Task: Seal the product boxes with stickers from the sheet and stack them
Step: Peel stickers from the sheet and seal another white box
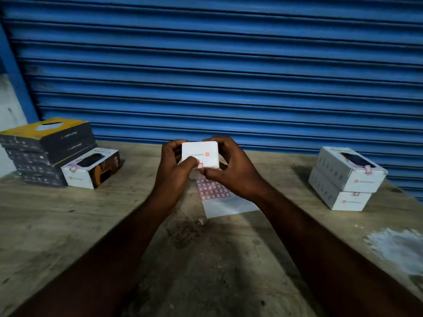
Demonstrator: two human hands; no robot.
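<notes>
- Product box (201, 154), white with a small red logo on the face turned to the camera, is held up above the middle of the desk (91, 225), clear of its surface.
- The left hand (174, 170) grips the box's left side, fingers curled round the far edge and thumb pressed on the near face at its lower corner.
- The right hand (231, 170) clamps the right side, fingers hooked over the top and thumb at the lower edge, almost meeting the left thumb.
- A red-framed sticker (200, 166) shows at the box's bottom edge, between the two thumbs.
- The sticker sheet (219, 200) lies flat on the desk under the hands; its far part carries rows of red squares and its near part is plain white.
- A loose sticker (201, 221) lies on the desk just in front of the sheet.
- At the right, a stack of two white boxes (348, 179) stands with stickers across the flaps.
- At the left, a single white box (91, 170) lies beside a pile of dark boxes (45, 152).
- A blue shutter (206, 65) fills the background.
</notes>
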